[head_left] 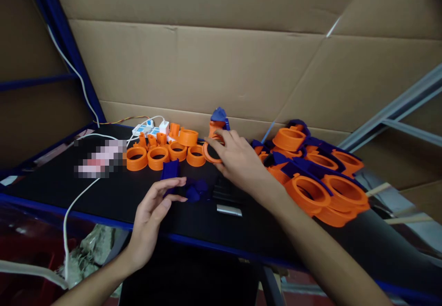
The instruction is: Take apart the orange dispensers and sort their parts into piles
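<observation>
My right hand (238, 161) reaches across the black table top (103, 195) and its fingers close on an orange plastic ring (210, 153) at the end of a row of orange rings (157, 156). An orange piece with a dark blue cap (218, 121) stands just behind it. My left hand (154, 214) hovers nearer the front edge, fingers apart and slightly curled, holding nothing. Its fingertips are next to small dark blue parts (195, 190), with a dark blue block (170, 169) just beyond.
A heap of larger orange rings and dark blue pieces (317, 177) fills the table's right side. A white power strip (148, 129) and its cable (74, 204) lie at the left. A small metal piece (229, 210) lies near the front. Cardboard sheets (214, 66) form the back wall.
</observation>
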Tool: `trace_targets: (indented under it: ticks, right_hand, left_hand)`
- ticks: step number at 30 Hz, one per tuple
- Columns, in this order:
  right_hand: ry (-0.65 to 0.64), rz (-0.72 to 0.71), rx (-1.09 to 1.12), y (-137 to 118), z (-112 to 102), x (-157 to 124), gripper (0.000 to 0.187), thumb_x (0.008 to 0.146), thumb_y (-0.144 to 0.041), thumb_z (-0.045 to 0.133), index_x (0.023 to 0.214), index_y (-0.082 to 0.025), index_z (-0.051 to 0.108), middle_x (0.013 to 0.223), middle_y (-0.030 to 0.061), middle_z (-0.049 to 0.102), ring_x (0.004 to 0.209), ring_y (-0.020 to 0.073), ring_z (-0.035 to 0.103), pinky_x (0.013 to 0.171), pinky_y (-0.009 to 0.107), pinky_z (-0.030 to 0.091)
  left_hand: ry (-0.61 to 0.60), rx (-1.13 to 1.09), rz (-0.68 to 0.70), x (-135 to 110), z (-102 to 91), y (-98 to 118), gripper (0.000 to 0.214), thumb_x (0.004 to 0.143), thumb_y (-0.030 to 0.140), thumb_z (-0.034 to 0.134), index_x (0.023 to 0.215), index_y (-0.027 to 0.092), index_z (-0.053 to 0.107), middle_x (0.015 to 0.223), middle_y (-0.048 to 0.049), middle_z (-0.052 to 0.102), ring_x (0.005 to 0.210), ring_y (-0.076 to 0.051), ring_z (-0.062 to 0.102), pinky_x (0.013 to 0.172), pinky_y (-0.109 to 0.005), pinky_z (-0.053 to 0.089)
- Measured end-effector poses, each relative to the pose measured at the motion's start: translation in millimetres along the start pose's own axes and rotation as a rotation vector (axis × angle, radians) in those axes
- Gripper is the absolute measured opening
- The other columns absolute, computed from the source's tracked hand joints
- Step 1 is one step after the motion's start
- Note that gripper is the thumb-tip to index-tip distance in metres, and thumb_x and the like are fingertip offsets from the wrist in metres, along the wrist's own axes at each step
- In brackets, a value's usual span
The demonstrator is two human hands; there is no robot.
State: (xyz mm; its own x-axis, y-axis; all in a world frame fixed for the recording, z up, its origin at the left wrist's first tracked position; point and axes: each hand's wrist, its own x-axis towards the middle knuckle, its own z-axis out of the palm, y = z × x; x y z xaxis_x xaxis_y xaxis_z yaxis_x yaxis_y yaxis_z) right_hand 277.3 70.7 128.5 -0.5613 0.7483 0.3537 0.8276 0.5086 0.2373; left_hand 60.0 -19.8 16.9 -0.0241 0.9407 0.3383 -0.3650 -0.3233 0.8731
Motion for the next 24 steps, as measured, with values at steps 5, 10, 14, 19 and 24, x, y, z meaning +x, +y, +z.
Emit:
trace_targets:
  ticks: [5,10,14,19,24]
  right_hand:
    - [0.036,-0.377,0.123,-50,-35,-37,0.055,0.086,-0.005,0.056,0.139,-0.021,0.053,0.141,0.0130,0.050,0.128,0.0277,0.046,0.105,0.045,0.043]
    - [-0.043,-0.519,0.256,-77,-52,-65,0.051,0.091,-0.012,0.057,0.141,-0.022,0.052,0.143,0.0095,0.052,0.129,0.0232,0.048,0.111,0.042,0.041]
    - [-0.067,-0.587,0.525,-82,-57,-74,0.047,0.092,-0.032,0.066,0.137,-0.028,0.054,0.153,0.0046,0.043,0.137,0.0191,0.044,0.114,0.035,0.041]
    - [0.225,-0.077,0.643,-97,-33,-83,0.047,0.097,-0.028,0.058,0.140,-0.013,0.048,0.130,0.0148,0.062,0.121,0.0201,0.060,0.099,0.032,0.055]
    - [0.329,-0.164,0.424,-104,-9,-91,0.033,0.097,-0.014,0.054,0.128,-0.003,0.057,0.110,0.0165,0.071,0.096,0.0227,0.069,0.079,0.034,0.060]
  left_hand:
    - [0.024,-0.205,-0.060,7,3.3,16,0.053,0.089,0.040,0.064,0.138,0.022,0.056,0.146,-0.0149,0.055,0.137,-0.034,0.048,0.101,-0.045,0.049]
    - [0.117,-0.319,-0.244,2,0.8,30,0.048,0.087,0.041,0.068,0.130,0.020,0.063,0.136,-0.0123,0.064,0.130,-0.032,0.055,0.106,-0.041,0.046]
    - [0.125,-0.384,-0.474,-9,4.3,35,0.052,0.086,0.048,0.065,0.128,0.017,0.066,0.128,-0.0145,0.069,0.121,-0.036,0.062,0.100,-0.049,0.051]
    - [0.255,-0.246,-0.444,-29,10.8,24,0.052,0.078,0.035,0.078,0.127,0.022,0.065,0.121,-0.0096,0.072,0.114,-0.032,0.066,0.097,-0.044,0.053]
    - [0.123,-0.188,-0.473,-33,10.6,15,0.049,0.079,0.034,0.078,0.125,0.021,0.066,0.122,-0.0114,0.072,0.118,-0.033,0.063,0.103,-0.045,0.047]
